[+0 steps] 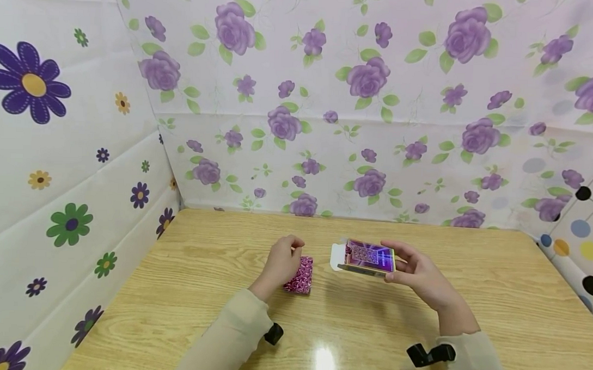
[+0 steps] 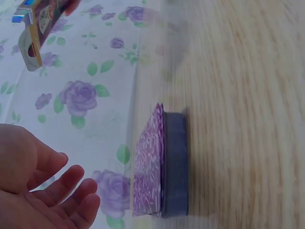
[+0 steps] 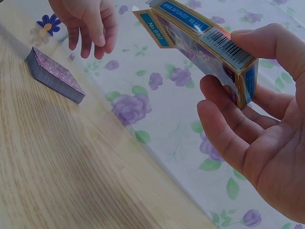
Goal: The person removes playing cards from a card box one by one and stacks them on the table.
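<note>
A deck of playing cards [image 1: 300,276] with pink patterned backs lies stacked on the wooden table, its grey edges showing in the left wrist view. Just above and beside the deck is my left hand [image 1: 282,262], fingers loosely bent with nothing between them; a gap separates it from the deck [image 2: 148,167]. My right hand [image 1: 417,271] grips the end of a purple and gold card box [image 1: 369,256] between thumb and fingers, holding it raised over the table. The box's flap [image 1: 337,257] hangs open toward the left hand. Its barcode side [image 3: 228,47] faces the right wrist camera.
The wooden table [image 1: 185,290] reaches back to a wall sheet with purple roses [image 1: 369,78]. A flowered sheet [image 1: 72,161] stands along the left side, and a dotted one [image 1: 578,249] along the right. Black wrist straps sit on both sleeves.
</note>
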`<state>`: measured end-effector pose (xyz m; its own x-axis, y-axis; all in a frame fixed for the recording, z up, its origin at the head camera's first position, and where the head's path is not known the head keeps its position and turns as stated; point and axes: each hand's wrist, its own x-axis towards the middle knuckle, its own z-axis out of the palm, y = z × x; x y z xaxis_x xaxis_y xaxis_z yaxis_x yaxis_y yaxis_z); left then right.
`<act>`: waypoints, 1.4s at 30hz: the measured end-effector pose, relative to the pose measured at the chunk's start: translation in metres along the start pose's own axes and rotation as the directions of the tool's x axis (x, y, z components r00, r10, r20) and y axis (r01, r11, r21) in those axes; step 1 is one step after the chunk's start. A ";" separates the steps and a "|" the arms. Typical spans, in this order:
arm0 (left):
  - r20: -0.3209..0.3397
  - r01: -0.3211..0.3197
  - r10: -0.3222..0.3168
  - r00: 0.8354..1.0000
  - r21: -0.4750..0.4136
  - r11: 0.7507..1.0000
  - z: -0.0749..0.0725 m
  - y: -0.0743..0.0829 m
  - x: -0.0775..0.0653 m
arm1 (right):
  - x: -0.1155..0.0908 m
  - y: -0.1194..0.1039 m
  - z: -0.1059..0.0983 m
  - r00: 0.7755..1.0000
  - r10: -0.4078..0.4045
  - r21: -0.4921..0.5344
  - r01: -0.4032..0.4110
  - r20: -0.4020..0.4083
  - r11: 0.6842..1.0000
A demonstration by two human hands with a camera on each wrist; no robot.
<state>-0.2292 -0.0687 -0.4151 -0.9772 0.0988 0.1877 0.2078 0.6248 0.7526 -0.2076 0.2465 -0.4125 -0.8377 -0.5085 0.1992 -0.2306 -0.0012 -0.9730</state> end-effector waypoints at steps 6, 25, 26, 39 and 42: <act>-0.001 0.002 -0.002 1.000 -0.084 0.996 0.000 0.004 -0.002 | -0.001 0.000 0.000 1.000 -0.008 0.012 0.008 0.006 1.000; -0.014 -0.004 0.001 1.000 -0.193 0.981 -0.002 0.023 -0.007 | 0.000 0.001 0.001 1.000 -0.018 0.032 0.018 0.020 0.999; -0.010 0.000 -0.002 1.000 -0.213 0.977 -0.002 0.025 -0.007 | 0.000 0.001 0.001 1.000 -0.020 0.033 0.019 0.022 0.999; 0.027 0.004 0.007 1.000 -0.372 0.928 -0.006 0.041 -0.013 | 0.001 0.000 0.002 0.999 -0.015 0.044 0.014 0.031 0.999; 0.049 0.023 -0.003 0.999 -0.404 0.914 -0.006 0.045 -0.015 | 0.001 0.000 0.002 1.000 -0.012 0.041 0.011 0.027 0.999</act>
<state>-0.2050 -0.0467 -0.3804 -0.9788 0.1349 0.1539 0.1849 0.2604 0.9476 -0.2072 0.2444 -0.4121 -0.8210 -0.5316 0.2080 -0.2194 -0.0426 -0.9747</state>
